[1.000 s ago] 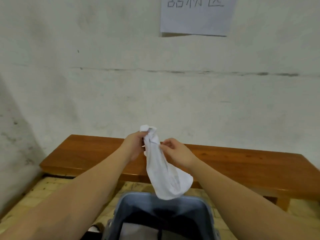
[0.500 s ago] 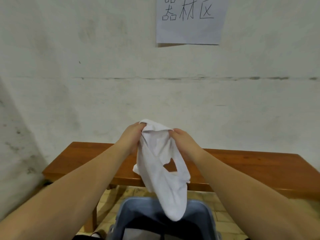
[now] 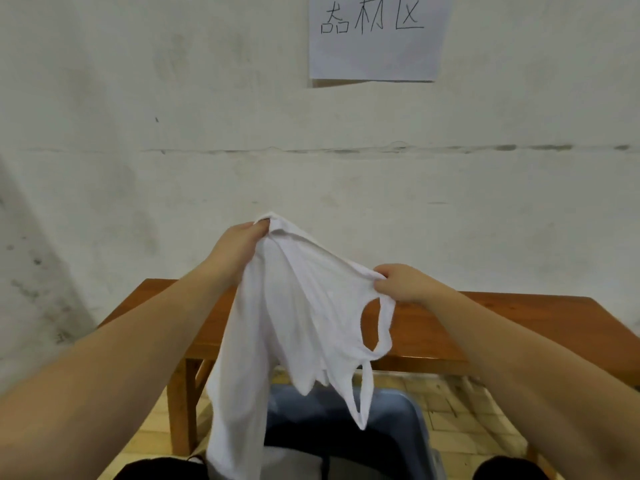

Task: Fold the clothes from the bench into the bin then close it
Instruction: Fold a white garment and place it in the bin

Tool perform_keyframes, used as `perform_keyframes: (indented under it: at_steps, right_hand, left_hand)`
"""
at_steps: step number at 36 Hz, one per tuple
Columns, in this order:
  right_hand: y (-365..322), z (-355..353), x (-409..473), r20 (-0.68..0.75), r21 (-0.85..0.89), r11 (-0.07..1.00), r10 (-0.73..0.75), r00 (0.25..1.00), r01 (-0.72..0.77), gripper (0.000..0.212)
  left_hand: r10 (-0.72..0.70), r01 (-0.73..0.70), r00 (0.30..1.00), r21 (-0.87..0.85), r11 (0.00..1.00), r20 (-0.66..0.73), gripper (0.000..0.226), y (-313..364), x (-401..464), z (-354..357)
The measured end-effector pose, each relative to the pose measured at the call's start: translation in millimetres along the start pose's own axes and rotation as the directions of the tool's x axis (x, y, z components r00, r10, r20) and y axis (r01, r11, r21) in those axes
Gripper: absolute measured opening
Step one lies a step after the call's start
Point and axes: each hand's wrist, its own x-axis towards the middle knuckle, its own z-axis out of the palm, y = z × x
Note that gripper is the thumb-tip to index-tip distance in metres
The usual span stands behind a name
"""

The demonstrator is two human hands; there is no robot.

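so both hands are up in front of the wall with a white garment stretched between them. left hand sits higher and has its fingers curled round a bunched bit of the top edge, thumb tip poking out on the upper side. right hand is lower and off to the right, fingers folded over the fabric edge and pinching it just above a rounded opening that looks like an armhole, though i can't tell for sure with the cloth this twisted. neither hand has its fingers spread.

the garment hangs loose from those two grips, one long part dropping down on the left past the bottom of the frame, a shorter ragged-looking part plus a thin strap dangling in the middle. it's in the air, not touching the bench, which is the brown wooden one against the wall behind it. the lower ends hang over the open blue-grey bin on the tiled floor right in front of the bench. something dark inside the bin, too shadowed to make out.

paper sign with handwritten characters taped on the wall up top.
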Motion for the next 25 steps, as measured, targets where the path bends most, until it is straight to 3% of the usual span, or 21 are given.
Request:
perform_keyframes:
  at_steps: [4, 9, 14, 18, 22, 25]
  right_hand:
    - [24, -2, -3, 0.009, -0.037, 0.992, 0.124, 0.992, -0.124, 0.017]
    - [29, -16, -13, 0.000, 0.273, 0.949, 0.161, 0.987, -0.155, 0.018]
    - [3, -33, -17, 0.044, 0.653, 0.753, 0.064, 0.997, -0.077, 0.018]
    - [-29, -41, -19, -0.055, 0.712, 0.702, 0.051, 0.997, 0.003, 0.024]
    - [-64, -47, -24, -0.083, 0.889, 0.451, -0.021, 0.996, 0.083, 0.027]
    - [-88, -52, -30, -0.092, 0.911, 0.383, -0.169, 0.981, 0.152, 0.030]
  left_hand:
    - [-0.049, 0.047, 0.997, -0.047, 0.998, -0.054, 0.022, 2, 2, -12]
    - [-0.096, 0.092, 0.993, -0.065, 0.994, -0.071, 0.025, -5, 6, -19]
    - [-0.170, 0.168, 0.983, -0.022, 0.985, -0.068, 0.047, -11, 8, -18]
    - [-0.183, 0.184, 0.982, 0.039, 0.982, -0.041, 0.052, -17, 13, -11]
    - [-0.198, 0.198, 0.980, 0.083, 0.977, -0.013, 0.053, -24, 14, 0]
    - [-0.199, 0.196, 0.980, 0.124, 0.973, 0.007, 0.051, -23, 5, 11]
